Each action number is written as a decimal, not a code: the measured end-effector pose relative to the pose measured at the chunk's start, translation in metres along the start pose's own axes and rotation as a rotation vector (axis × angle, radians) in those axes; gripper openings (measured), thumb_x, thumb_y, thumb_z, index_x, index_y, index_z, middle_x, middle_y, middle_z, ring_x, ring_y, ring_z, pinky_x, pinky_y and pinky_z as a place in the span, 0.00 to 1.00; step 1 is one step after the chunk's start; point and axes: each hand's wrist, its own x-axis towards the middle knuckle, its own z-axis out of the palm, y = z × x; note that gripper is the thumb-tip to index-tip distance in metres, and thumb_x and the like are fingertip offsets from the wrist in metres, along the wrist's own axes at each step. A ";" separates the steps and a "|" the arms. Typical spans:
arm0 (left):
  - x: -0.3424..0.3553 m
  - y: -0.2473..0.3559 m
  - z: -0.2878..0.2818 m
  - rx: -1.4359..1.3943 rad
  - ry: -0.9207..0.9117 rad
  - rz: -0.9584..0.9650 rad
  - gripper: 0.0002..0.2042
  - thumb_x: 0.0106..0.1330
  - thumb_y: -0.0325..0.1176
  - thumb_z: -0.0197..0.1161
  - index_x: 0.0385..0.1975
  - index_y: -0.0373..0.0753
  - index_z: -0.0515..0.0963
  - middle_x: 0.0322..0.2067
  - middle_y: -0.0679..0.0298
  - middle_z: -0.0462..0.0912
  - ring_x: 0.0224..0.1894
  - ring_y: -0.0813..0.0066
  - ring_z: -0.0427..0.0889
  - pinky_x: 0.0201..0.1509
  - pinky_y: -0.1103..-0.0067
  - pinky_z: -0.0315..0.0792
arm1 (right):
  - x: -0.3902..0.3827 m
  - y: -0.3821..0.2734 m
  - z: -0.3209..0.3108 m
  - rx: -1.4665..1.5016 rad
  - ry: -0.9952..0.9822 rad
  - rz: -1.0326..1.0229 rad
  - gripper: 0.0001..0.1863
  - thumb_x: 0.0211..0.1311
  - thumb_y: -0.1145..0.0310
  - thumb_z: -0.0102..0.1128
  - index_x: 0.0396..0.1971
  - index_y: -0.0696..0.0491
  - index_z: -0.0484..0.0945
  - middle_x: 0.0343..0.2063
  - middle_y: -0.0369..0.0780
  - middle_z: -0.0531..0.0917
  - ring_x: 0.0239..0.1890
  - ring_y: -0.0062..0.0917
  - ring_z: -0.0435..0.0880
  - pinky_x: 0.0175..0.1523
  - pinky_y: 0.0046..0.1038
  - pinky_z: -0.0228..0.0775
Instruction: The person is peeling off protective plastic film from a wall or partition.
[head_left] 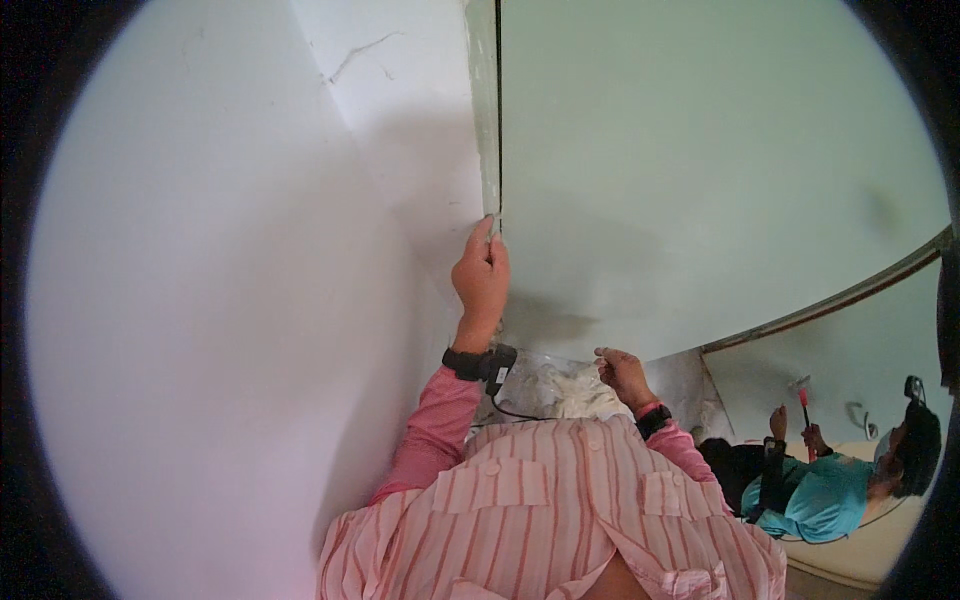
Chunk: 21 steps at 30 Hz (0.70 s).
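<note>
My left hand (482, 278) is raised to the narrow dark gap between a pale green painted strip (483, 110) and a wide pale green panel (700, 150). Its thumb and forefinger are pinched together, the fingertips touching the edge at the gap. Whatever they hold is too small to make out. Lower down, beneath the panel's bottom edge, my right hand (624, 378) is held in front of my body with the fingers curled in a pinch. I cannot tell what is between them.
A white wall (220, 300) stands close on my left. Crumpled clear plastic sheeting (575, 388) lies below my hands. At the right a person (815, 495) in a teal shirt holds a red-handled tool (803, 400), near another green panel with a metal handle (870, 428).
</note>
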 end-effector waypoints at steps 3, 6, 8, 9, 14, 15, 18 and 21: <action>0.003 0.003 -0.003 0.046 0.050 0.059 0.10 0.58 0.32 0.55 0.40 0.44 0.74 0.13 0.61 0.73 0.15 0.66 0.73 0.21 0.74 0.67 | -0.009 0.002 0.008 -0.046 -0.075 0.015 0.13 0.58 0.63 0.51 0.37 0.57 0.74 0.24 0.33 0.75 0.20 0.12 0.69 0.27 0.15 0.63; 0.003 0.010 -0.003 0.081 0.069 0.111 0.08 0.58 0.32 0.55 0.37 0.44 0.73 0.13 0.61 0.74 0.15 0.63 0.74 0.20 0.72 0.66 | -0.018 -0.001 0.011 -0.110 -0.054 -0.016 0.13 0.57 0.63 0.52 0.35 0.56 0.75 0.23 0.32 0.75 0.20 0.12 0.68 0.27 0.15 0.63; 0.004 0.015 -0.003 0.105 0.069 0.121 0.07 0.58 0.33 0.55 0.36 0.44 0.73 0.13 0.61 0.74 0.15 0.62 0.74 0.20 0.71 0.66 | -0.019 0.001 0.008 -0.102 -0.069 -0.026 0.13 0.57 0.63 0.52 0.35 0.57 0.75 0.22 0.32 0.75 0.21 0.12 0.69 0.27 0.15 0.63; 0.005 0.016 -0.003 0.124 0.062 0.119 0.07 0.58 0.32 0.54 0.35 0.44 0.73 0.14 0.61 0.74 0.16 0.61 0.74 0.20 0.71 0.66 | -0.020 0.002 0.006 -0.097 -0.083 -0.033 0.13 0.57 0.63 0.52 0.35 0.57 0.75 0.21 0.32 0.75 0.21 0.12 0.69 0.27 0.14 0.63; 0.007 0.020 -0.007 0.217 0.057 0.174 0.05 0.60 0.36 0.52 0.32 0.44 0.72 0.20 0.59 0.77 0.19 0.58 0.76 0.23 0.68 0.68 | -0.027 0.000 0.005 -0.111 -0.066 -0.038 0.13 0.57 0.64 0.52 0.35 0.58 0.75 0.21 0.32 0.75 0.21 0.12 0.70 0.28 0.14 0.63; 0.006 0.021 -0.006 0.226 0.059 0.172 0.05 0.60 0.35 0.52 0.32 0.44 0.72 0.20 0.59 0.77 0.19 0.56 0.75 0.23 0.67 0.68 | -0.026 0.000 0.004 -0.115 -0.080 -0.048 0.12 0.57 0.64 0.52 0.35 0.58 0.75 0.21 0.32 0.75 0.21 0.13 0.70 0.28 0.14 0.63; 0.006 0.019 -0.005 0.237 0.066 0.178 0.04 0.60 0.34 0.52 0.32 0.43 0.71 0.21 0.58 0.76 0.21 0.55 0.75 0.24 0.66 0.68 | -0.029 -0.001 0.006 -0.106 -0.072 -0.040 0.12 0.58 0.64 0.52 0.35 0.58 0.75 0.21 0.32 0.75 0.21 0.13 0.70 0.28 0.14 0.63; 0.007 0.020 -0.002 0.238 0.050 0.193 0.04 0.59 0.32 0.52 0.32 0.42 0.70 0.22 0.58 0.76 0.22 0.54 0.75 0.25 0.65 0.68 | -0.029 0.001 0.002 -0.118 -0.041 -0.041 0.13 0.58 0.64 0.52 0.35 0.58 0.75 0.21 0.33 0.76 0.21 0.13 0.71 0.28 0.14 0.63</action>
